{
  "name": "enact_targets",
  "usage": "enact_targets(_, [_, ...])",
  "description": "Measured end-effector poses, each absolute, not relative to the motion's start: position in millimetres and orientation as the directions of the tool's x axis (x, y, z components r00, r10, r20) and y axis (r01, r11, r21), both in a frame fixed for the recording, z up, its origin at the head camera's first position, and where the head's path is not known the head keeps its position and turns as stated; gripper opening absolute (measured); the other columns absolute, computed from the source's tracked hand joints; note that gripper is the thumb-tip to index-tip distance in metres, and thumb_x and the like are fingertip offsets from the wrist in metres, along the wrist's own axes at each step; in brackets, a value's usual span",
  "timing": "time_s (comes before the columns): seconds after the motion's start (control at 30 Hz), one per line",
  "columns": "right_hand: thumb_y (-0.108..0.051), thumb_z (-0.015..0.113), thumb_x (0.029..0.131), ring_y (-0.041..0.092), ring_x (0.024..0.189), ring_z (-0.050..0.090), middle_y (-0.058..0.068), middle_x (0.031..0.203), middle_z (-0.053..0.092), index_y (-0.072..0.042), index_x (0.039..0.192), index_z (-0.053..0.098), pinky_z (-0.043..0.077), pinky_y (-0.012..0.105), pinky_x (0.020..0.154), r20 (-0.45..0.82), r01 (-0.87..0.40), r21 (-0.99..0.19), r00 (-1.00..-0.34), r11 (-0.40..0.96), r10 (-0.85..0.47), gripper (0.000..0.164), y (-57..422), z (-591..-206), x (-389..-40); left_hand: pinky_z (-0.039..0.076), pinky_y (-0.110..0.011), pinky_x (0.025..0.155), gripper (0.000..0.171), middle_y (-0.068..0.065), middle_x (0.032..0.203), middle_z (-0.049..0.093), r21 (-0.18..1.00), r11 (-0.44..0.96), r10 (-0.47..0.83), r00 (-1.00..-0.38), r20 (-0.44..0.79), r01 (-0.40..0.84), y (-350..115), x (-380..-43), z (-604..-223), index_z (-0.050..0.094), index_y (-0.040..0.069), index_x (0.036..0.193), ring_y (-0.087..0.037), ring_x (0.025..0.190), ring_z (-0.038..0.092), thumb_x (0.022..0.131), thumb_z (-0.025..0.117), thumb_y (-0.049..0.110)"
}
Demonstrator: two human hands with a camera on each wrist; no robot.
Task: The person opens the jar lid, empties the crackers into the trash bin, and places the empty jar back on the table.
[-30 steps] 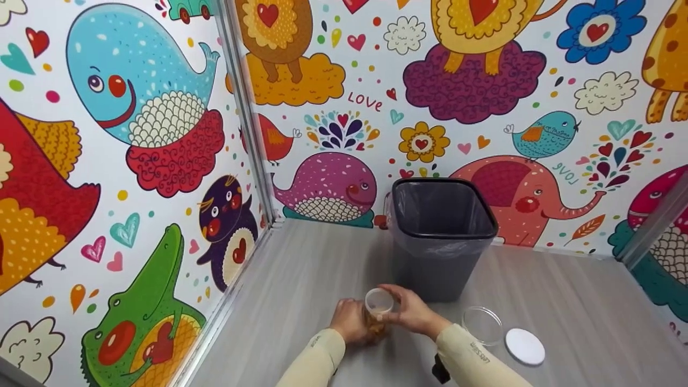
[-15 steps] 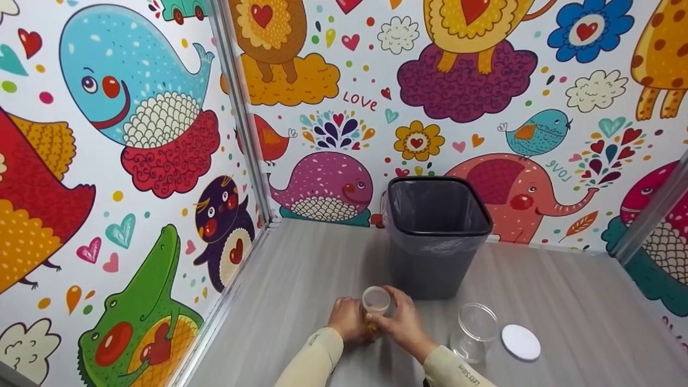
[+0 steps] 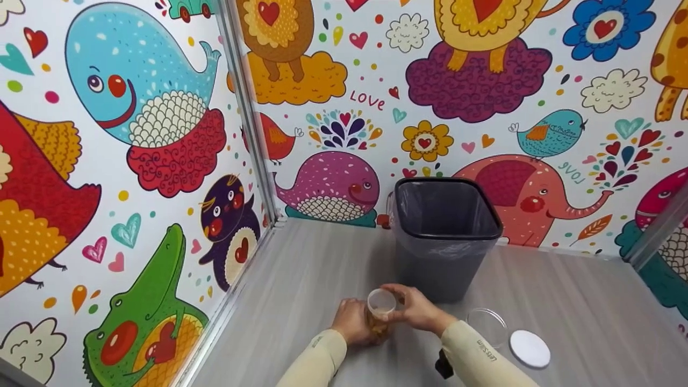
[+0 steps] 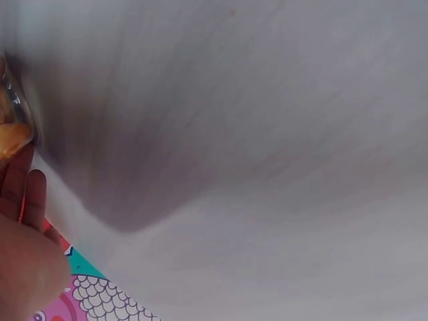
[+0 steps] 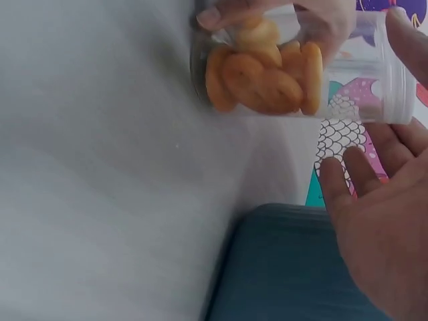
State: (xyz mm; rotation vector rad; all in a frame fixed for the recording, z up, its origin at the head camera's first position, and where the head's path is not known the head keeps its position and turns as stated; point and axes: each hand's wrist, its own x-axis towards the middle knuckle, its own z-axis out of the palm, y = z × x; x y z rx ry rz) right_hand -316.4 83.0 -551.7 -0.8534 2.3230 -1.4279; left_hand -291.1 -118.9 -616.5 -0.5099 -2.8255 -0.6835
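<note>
A clear round jar [image 3: 382,302] stands upright on the table in the head view, with chunky golden-brown pieces of snack [image 5: 261,83] in its lower part. My left hand [image 3: 352,322] grips the jar low on its left side; in the left wrist view only some of its fingers show at the edge. At the top, my right hand [image 3: 422,312] holds the rim from the right, thumb on the near side and fingers on the far side. The right wrist view shows the upper part of the jar between that thumb and the fingers.
Behind the hands stands a grey bin [image 3: 438,269] with a plastic liner. Right of the right sleeve are a second clear jar [image 3: 488,325], partly covered by it, and a white round lid [image 3: 530,349]. Patterned walls [image 3: 328,183] border the table at the left and back.
Around the jar's rim, my right hand turned, its forearm swinging in toward me and then back out. The second jar showed more at mid-swing. The left hand keeps its hold.
</note>
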Motion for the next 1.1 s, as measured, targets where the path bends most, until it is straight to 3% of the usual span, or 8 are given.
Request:
enact_targets(0.13, [-0.02, 0.084, 0.08, 0.04, 0.127, 0.049, 0.02, 0.138, 0.055, 0.005, 0.139, 0.051, 0.035, 0.057, 0.105, 0.045, -0.326, -0.883, -0.774, 0.337, -0.631, 0.072, 84, -550, -318, 0.042, -0.038, 0.093, 0.043, 0.015, 0.072, 0.063, 0.417, 0.83, 0.282, -0.924, 0.259, 0.37, -118, -291, -617, 0.069, 0.02, 0.085, -0.009, 0.074, 0.056, 0.059, 0.09, 0.047])
enact_targets(0.27, [-0.017, 0.084, 0.08, 0.043, 0.126, 0.048, 0.022, 0.135, 0.056, 0.006, 0.137, 0.051, 0.035, 0.058, 0.105, 0.106, -0.355, -0.877, -0.799, 0.323, -0.592, 0.069, 83, -554, -311, 0.043, -0.038, 0.092, 0.043, 0.015, 0.071, 0.063, 0.396, 0.837, 0.281, -0.917, 0.283, 0.378, -118, -291, -619, 0.068, 0.021, 0.084, -0.01, 0.072, 0.056, 0.057, 0.09, 0.047])
enact_targets(0.5, [-0.028, 0.086, 0.078, 0.039, 0.118, 0.053, 0.02, 0.127, 0.058, 0.007, 0.132, 0.052, 0.042, 0.056, 0.098, 0.218, -0.38, -0.833, -0.894, 0.403, -0.392, 0.072, 68, -571, -288, 0.044, -0.039, 0.089, 0.042, 0.014, 0.067, 0.059, 0.329, 0.86, 0.296, -0.907, 0.298, 0.389, -119, -289, -621, 0.064, 0.022, 0.076, -0.013, 0.07, 0.055, 0.056, 0.091, 0.047])
enact_targets(0.7, [-0.038, 0.086, 0.077, 0.038, 0.116, 0.054, 0.018, 0.125, 0.06, 0.004, 0.131, 0.054, 0.043, 0.054, 0.096, 0.27, -0.377, -0.787, -0.922, 0.488, -0.277, 0.075, 59, -576, -282, 0.044, -0.04, 0.09, 0.047, 0.009, 0.075, 0.064, 0.307, 0.87, 0.293, -0.905, 0.31, 0.386, -117, -290, -623, 0.067, 0.019, 0.084, -0.015, 0.074, 0.058, 0.053, 0.093, 0.045])
enact_targets(0.9, [-0.041, 0.084, 0.078, 0.037, 0.113, 0.056, 0.015, 0.124, 0.061, 0.0, 0.13, 0.057, 0.044, 0.053, 0.094, 0.267, -0.385, -0.773, -0.918, 0.505, -0.292, 0.071, 61, -575, -284, 0.044, -0.043, 0.091, 0.048, 0.013, 0.08, 0.066, 0.393, 0.835, 0.28, -0.913, 0.296, 0.384, -116, -290, -623, 0.069, 0.021, 0.09, -0.015, 0.082, 0.061, 0.053, 0.094, 0.038])
enact_targets(1.1, [-0.038, 0.083, 0.08, 0.04, 0.118, 0.054, 0.019, 0.127, 0.06, 0.004, 0.132, 0.055, 0.041, 0.056, 0.099, 0.209, -0.382, -0.798, -0.901, 0.466, -0.38, 0.073, 67, -569, -291, 0.045, -0.042, 0.089, 0.05, 0.011, 0.079, 0.067, 0.387, 0.832, 0.287, -0.905, 0.315, 0.398, -115, -288, -622, 0.069, 0.019, 0.09, -0.014, 0.078, 0.059, 0.052, 0.095, 0.04])
